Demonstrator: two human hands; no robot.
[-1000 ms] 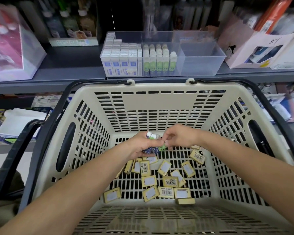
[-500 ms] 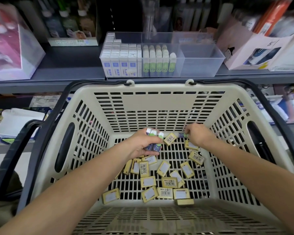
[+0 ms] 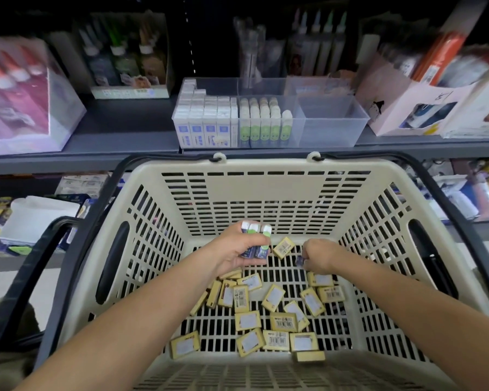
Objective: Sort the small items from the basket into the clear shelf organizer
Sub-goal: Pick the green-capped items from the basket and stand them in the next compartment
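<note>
right hand (image 3: 319, 253) has parted from left hand (image 3: 232, 251), now pinching a small dark item (image 3: 299, 261) at the basket (image 3: 266, 187) floor. left hand grips three white-capped sticks (image 3: 256, 231). yellow boxes (image 3: 283, 321) lie scattered below. clear organizer (image 3: 333, 131) sits on the shelf (image 3: 124, 142) beyond.

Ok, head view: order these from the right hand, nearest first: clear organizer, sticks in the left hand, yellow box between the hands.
1. Yellow box, just left of the right hand.
2. Sticks, farther left, in the left hand.
3. Clear organizer, on the shelf.

Both hands (image 3: 237, 251) (image 3: 319, 253) inside beige basket (image 3: 266, 190)
</note>
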